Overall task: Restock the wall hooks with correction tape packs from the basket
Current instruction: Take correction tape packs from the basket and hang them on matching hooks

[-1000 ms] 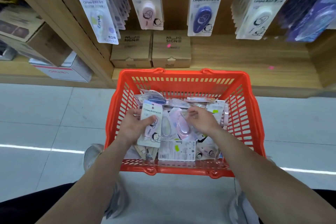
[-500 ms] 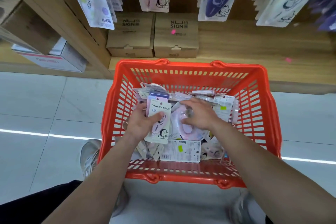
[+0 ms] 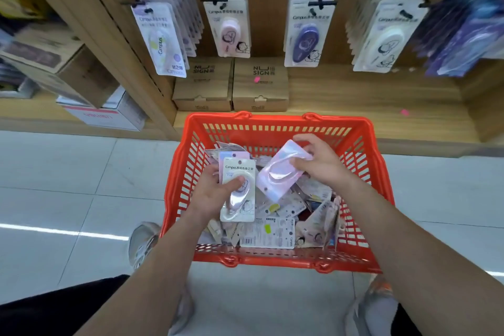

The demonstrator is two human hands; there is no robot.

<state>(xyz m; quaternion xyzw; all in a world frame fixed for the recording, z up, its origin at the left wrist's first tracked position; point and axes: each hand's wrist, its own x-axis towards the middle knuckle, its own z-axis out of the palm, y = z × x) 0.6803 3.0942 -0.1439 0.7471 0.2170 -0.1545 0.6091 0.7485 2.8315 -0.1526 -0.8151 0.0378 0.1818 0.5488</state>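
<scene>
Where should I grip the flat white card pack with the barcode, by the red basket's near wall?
Pinch the flat white card pack at its long near edge, coming steeply from above. It lies flat, back up, on the pile, and that thin card edge looks free, though the red plastic basket wall stands close.

Two brown cardboard boxes are set side by side, touching, on a wooden shelf: a left box and a right box, each printed "NU SIGN". A small pink mark is seen on top of the right box, and a pink scrap lies further right on the shelf boards. This bay is divided by a wooden upright from the one on the left, where a white box with a red label is stowed under a larger brown carton. Pale grey floor tiles are laid below, crossed by a bright streak of reflected light.
</scene>
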